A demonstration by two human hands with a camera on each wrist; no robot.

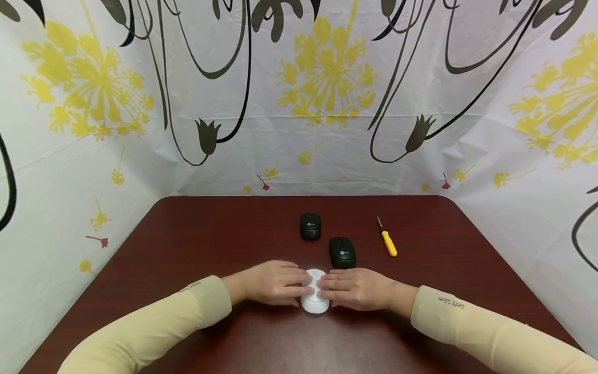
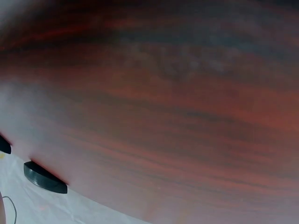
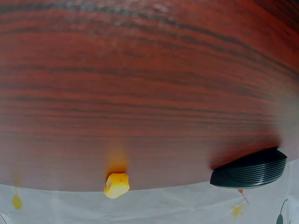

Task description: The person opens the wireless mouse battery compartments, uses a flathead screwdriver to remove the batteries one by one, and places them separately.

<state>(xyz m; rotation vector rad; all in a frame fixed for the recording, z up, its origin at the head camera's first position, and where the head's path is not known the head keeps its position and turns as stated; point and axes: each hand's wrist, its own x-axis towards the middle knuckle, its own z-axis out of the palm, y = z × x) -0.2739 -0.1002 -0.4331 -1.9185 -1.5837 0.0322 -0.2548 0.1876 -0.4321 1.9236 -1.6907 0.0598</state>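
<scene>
A white computer mouse (image 1: 315,305) sits on the dark red table between both hands in the head view. From its left side, my left hand (image 1: 279,282) lays its extended fingertips on the top. My right hand (image 1: 357,289) does the same from the right, fingers straight. Just beyond the right hand is a black mouse (image 1: 342,252), which also appears in the right wrist view as a ribbed dark shape (image 3: 252,169). Neither wrist view includes the white mouse.
Farther back stands a second black mouse (image 1: 310,226). A screwdriver (image 1: 389,243) with a yellow handle lies to the right of the black mice. The table (image 1: 224,223) meets a patterned white cloth (image 1: 280,150) at its back and sides.
</scene>
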